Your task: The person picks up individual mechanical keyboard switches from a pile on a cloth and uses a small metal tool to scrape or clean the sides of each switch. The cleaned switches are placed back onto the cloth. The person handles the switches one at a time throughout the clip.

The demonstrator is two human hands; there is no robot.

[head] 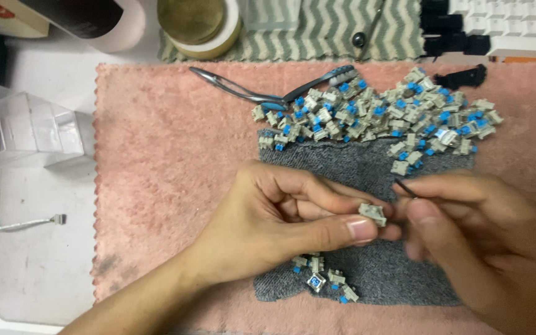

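A switch (373, 214) is pinched between thumb and fingers of the left hand (280, 217), fingers curled closed round it, held above the grey cloth (367, 167). The switch is beige-grey, tilted, just beside the right hand. A thin dark tool (404, 187) is gripped in the right hand (479, 229), fingers closed on it, its tip pointed left and up, close to the switch; contact between tip and switch cannot be told. The right hand is blurred.

Below the hands, a small cluster of switches (324, 282) is seen on the grey cloth, some with blue stems, 1 with a shiny metal face. Above the hands, a big pile of switches (379, 115) is spread across the top edge of the grey cloth and onto the pink towel (162, 186). The grey cloth is laid on the pink towel.

Metal tweezers (243, 93) are laid on the pink towel, upper left of the pile, touching its edge. A small black part (463, 77) is seen at upper right. A clear plastic box (23, 127) is placed left of the towel on the white table (38, 260). A tape roll (200, 25) and a striped mat (336, 28) are at the top edge, a white keyboard (516, 28) at top right. A thin cable (20, 224) is laid at left.
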